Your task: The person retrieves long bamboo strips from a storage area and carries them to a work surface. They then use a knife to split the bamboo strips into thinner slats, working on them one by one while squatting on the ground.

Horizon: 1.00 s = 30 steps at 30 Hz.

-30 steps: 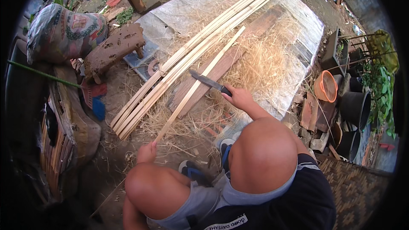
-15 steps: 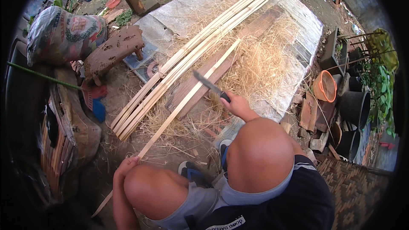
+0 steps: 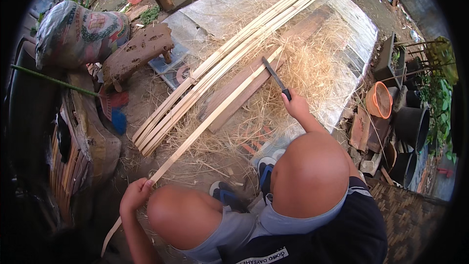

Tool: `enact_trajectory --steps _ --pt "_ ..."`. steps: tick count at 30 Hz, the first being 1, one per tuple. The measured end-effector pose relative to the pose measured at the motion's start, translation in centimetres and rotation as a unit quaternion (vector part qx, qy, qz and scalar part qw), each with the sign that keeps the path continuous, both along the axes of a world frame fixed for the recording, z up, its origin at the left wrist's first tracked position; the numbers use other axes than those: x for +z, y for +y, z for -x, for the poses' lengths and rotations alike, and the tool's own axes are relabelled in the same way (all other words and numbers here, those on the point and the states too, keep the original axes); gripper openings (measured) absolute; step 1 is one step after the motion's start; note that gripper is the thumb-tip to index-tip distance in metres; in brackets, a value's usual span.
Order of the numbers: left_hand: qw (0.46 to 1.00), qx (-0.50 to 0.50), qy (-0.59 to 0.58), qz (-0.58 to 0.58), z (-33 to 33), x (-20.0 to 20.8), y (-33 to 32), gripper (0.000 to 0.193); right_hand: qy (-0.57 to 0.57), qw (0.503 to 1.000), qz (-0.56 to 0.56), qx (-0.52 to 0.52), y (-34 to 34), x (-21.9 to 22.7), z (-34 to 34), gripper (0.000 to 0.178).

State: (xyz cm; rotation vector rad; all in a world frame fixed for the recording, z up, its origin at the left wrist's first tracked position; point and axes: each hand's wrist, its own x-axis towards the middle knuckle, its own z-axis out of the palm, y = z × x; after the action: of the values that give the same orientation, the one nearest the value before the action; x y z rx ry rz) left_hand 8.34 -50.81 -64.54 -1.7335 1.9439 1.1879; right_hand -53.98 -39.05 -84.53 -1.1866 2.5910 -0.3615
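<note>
My left hand is closed around a long pale bamboo strip beside my left knee. The strip's near end curves down behind that hand. Its far part lies along a brown wooden plank on the ground. My right hand, beyond my right knee, grips the black handle of a knife. The grey blade crosses the strip near its far end, its tip pointing up and left. A bundle of similar strips lies left of the plank, tied near its middle.
Curly shavings heap around the plank on a pale ground sheet. At left are a stuffed sack, a brown carved wooden block and a broom. An orange basket and black pots stand at right.
My right hand and the knife have moved up and right, toward the strip's far end. My left hand has shifted slightly left and down, still holding the strip.
</note>
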Motion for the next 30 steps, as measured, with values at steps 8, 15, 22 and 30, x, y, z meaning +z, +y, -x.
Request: enact_trajectory --steps 8,15,22,30 --pt "0.998 0.048 -0.048 0.005 -8.1 -10.5 -0.3 0.041 -0.044 0.997 0.010 0.066 0.3 0.5 -3.8 0.049" --pt "0.976 0.119 0.160 0.085 -4.2 -19.6 -0.3 0.053 -0.036 0.997 -0.011 0.072 0.0 1.0 -4.0 0.050" --pt "0.978 0.148 0.139 0.042 -1.2 -17.5 -3.3 0.051 -0.034 0.996 0.011 0.078 0.6 0.1 -4.1 0.050" --pt "0.956 0.151 0.238 -0.079 -1.4 -17.6 0.3 0.031 -0.053 0.997 0.006 0.063 0.9 -0.5 -4.5 0.049"
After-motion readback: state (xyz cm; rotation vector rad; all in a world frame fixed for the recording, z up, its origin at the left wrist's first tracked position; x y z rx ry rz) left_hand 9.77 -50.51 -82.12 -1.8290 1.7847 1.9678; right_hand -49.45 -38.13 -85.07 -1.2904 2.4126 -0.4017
